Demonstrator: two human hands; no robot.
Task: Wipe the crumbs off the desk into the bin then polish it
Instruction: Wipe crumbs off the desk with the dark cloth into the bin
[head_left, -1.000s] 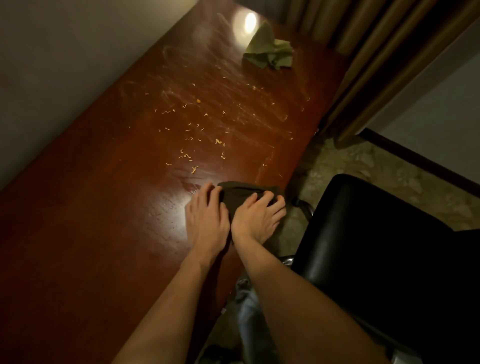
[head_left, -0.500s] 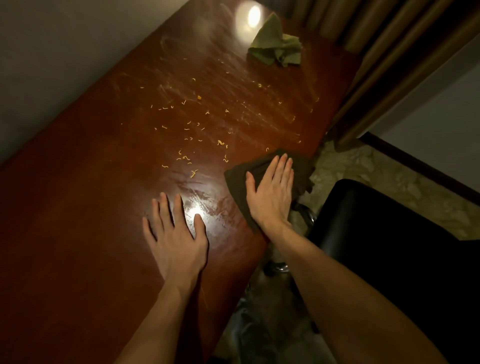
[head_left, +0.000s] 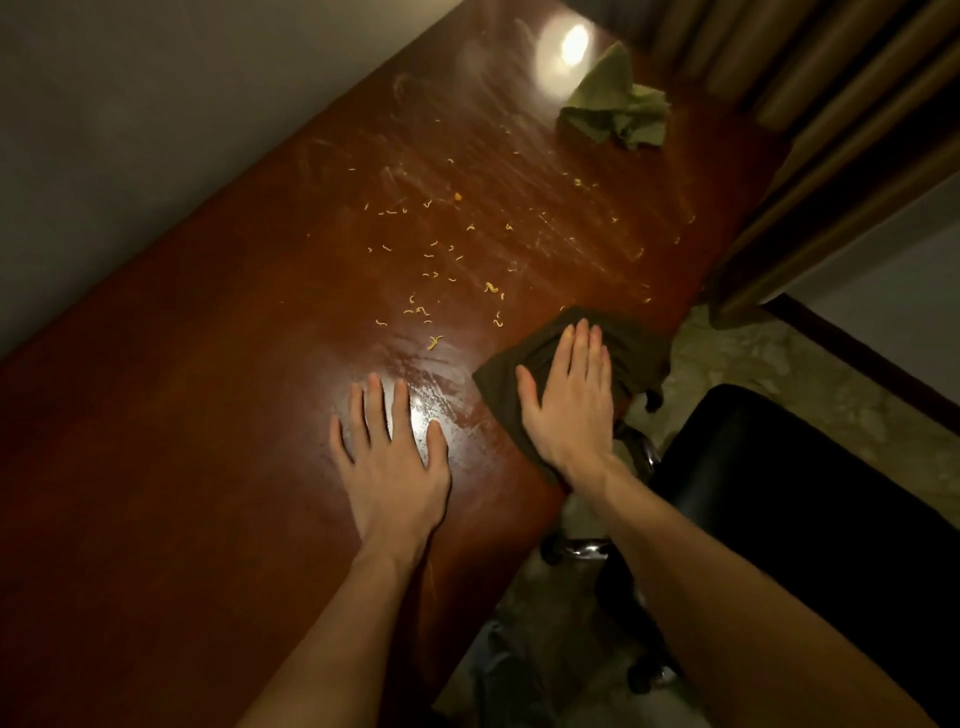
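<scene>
A long reddish-brown wooden desk (head_left: 171, 467) runs from the near left to the far right. Several yellow crumbs (head_left: 431, 260) lie scattered over its middle, amid dusty streaks. My right hand (head_left: 571, 400) presses flat, fingers straight, on a dark cloth (head_left: 636, 343) spread at the desk's right edge, with one corner hanging over. My left hand (head_left: 389, 457) rests flat on the bare wood to its left, fingers spread. A crumpled light-green cloth (head_left: 613, 111) sits at the far end. No bin is in view.
A black office chair (head_left: 810, 519) stands close on the right, its chrome base (head_left: 587, 551) by the desk edge. Brown curtains (head_left: 831, 104) hang at the far right. A grey wall (head_left: 130, 130) runs along the desk's left side. The floor (head_left: 779, 374) is pale stone.
One second ago both hands were bunched together on the dark cloth. My right hand has since spread the cloth flat and slid it forward, while my left hand moved off it onto the wood.
</scene>
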